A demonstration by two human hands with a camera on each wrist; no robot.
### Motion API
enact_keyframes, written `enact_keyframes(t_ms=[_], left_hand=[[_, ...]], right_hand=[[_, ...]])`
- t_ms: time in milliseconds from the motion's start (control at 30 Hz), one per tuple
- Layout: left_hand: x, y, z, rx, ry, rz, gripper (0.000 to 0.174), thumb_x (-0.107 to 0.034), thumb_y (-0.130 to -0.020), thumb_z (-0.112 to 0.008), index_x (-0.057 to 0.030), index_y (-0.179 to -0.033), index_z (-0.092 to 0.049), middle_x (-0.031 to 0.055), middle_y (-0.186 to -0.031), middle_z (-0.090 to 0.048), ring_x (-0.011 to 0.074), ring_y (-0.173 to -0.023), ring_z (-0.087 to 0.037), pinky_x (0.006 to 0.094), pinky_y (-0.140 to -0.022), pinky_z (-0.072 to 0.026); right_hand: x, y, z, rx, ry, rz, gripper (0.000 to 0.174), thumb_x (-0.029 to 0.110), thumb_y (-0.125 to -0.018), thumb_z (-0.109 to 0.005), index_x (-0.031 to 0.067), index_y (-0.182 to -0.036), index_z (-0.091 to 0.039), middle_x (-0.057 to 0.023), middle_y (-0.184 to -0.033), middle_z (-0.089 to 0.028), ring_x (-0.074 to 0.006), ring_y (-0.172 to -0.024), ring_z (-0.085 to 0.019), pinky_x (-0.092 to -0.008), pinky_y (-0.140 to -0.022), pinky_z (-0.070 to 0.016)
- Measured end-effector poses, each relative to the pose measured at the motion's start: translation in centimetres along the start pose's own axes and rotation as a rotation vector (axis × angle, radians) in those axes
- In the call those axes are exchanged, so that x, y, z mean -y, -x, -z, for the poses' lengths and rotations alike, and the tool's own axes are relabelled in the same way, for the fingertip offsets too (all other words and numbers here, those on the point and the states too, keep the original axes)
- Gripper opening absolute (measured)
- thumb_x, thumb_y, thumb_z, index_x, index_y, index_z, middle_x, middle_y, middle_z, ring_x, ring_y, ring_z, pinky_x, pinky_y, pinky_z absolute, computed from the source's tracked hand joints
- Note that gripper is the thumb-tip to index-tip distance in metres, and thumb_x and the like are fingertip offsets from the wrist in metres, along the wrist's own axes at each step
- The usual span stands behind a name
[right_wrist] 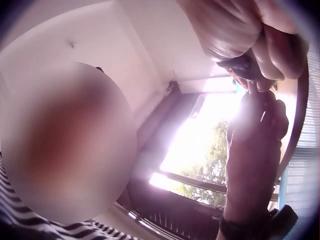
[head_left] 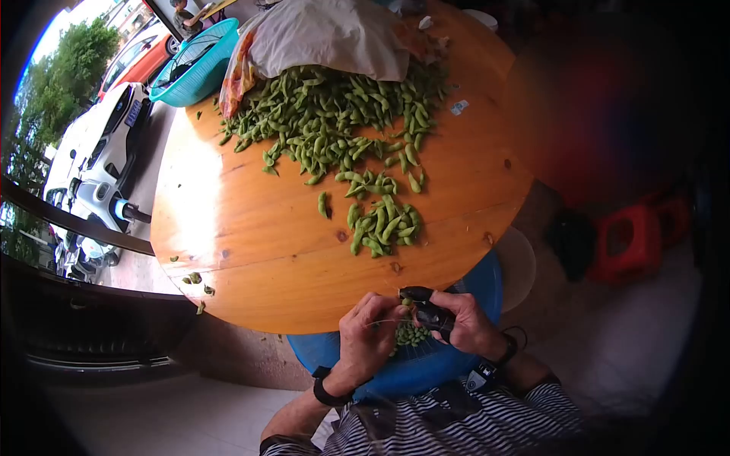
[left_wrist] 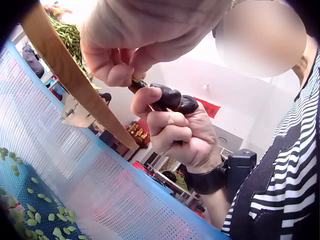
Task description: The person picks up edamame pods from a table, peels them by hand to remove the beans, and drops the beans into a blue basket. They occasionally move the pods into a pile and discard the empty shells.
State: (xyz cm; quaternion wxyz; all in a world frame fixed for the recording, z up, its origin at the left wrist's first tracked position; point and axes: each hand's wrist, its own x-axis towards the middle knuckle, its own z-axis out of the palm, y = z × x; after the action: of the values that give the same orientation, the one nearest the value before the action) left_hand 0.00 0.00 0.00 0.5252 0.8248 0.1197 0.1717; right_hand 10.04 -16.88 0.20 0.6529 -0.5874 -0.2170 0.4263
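Note:
In front of the body, over a blue mesh basket [head_left: 304,353], the two hands meet. My left hand [head_left: 369,334] pinches a small green soybean pod [head_left: 407,302] between thumb and fingers. Curled fingers of my right hand [head_left: 470,327] grip a glossy black handheld piece [left_wrist: 167,94]; I cannot tell its exact kind. Its narrow end sits right at the left fingertips in the left wrist view. Shelled green beans [left_wrist: 50,217] lie in the basket below. The right wrist view shows both hands close together, with much of the pod hidden.
A round wooden table [head_left: 289,251] carries a large heap of soybean pods [head_left: 327,114], partly under a whitish sack [head_left: 319,38], and a smaller pile [head_left: 384,226] nearer. A teal basket [head_left: 194,68] stands at the far left; red stools [head_left: 627,239] are at right.

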Motion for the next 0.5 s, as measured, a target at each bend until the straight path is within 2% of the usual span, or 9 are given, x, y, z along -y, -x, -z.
enact_keyframes(t_ms=[167,300,400,467,500], left_hand=[[-0.08,-0.32,-0.09,0.007,-0.024,-0.021,0.009,-0.003,-0.085,-0.071,-0.0022,-0.09,-0.064,0.0099,-0.075,-0.059,0.0229,-0.065,-0.061,0.0309,-0.059,-0.048],[-0.38,-0.29,-0.44,-0.002,-0.011,-0.006,0.01,-0.002,-0.085,-0.072,-0.0018,-0.09,-0.064,0.0098,-0.075,-0.059,0.0226,-0.065,-0.061,0.0306,-0.059,-0.048],[-0.29,-0.26,-0.54,-0.015,-0.037,-0.041,0.01,-0.002,-0.085,-0.072,-0.0013,-0.09,-0.064,0.0097,-0.075,-0.06,0.0221,-0.065,-0.061,0.0301,-0.059,-0.0483],[-0.12,-0.07,-0.53,0.013,0.031,0.028,0.009,-0.002,-0.085,-0.072,-0.0009,-0.089,-0.064,0.0097,-0.075,-0.06,0.0217,-0.065,-0.062,0.0298,-0.059,-0.0486],[0.1,0.2,-0.61,0.014,0.031,0.029,0.009,-0.002,-0.085,-0.072,-0.0009,-0.089,-0.064,0.0097,-0.075,-0.06,0.0217,-0.065,-0.062,0.0298,-0.059,-0.0486]], right_hand=[[-0.04,-0.31,-0.13,-0.046,0.119,-0.013,0.031,0.0,-0.077,-0.043,0.0002,-0.097,-0.066,0.0006,-0.076,-0.058,-0.0053,-0.067,-0.052,-0.0216,-0.062,-0.0424],[-0.24,0.07,0.11,-0.041,0.017,-0.039,0.031,0.0,-0.076,-0.042,-0.0002,-0.096,-0.066,0.0004,-0.075,-0.058,-0.0054,-0.067,-0.052,-0.0218,-0.061,-0.0419],[-0.15,0.16,0.35,-0.001,0.002,-0.04,0.038,0.0,-0.075,-0.042,-0.001,-0.104,-0.066,-0.0005,-0.079,-0.061,-0.0051,-0.072,-0.055,-0.0216,-0.066,-0.0451],[0.29,0.06,-0.01,-0.038,-0.035,0.014,0.047,0.0,-0.075,-0.041,-0.0012,-0.116,-0.064,-0.0012,-0.085,-0.064,-0.0051,-0.08,-0.058,-0.0217,-0.074,-0.0477],[0.19,0.08,0.12,-0.039,-0.036,0.013,0.047,0.0,-0.075,-0.041,-0.0012,-0.116,-0.064,-0.0012,-0.085,-0.064,-0.0051,-0.08,-0.058,-0.0217,-0.074,-0.0477]])
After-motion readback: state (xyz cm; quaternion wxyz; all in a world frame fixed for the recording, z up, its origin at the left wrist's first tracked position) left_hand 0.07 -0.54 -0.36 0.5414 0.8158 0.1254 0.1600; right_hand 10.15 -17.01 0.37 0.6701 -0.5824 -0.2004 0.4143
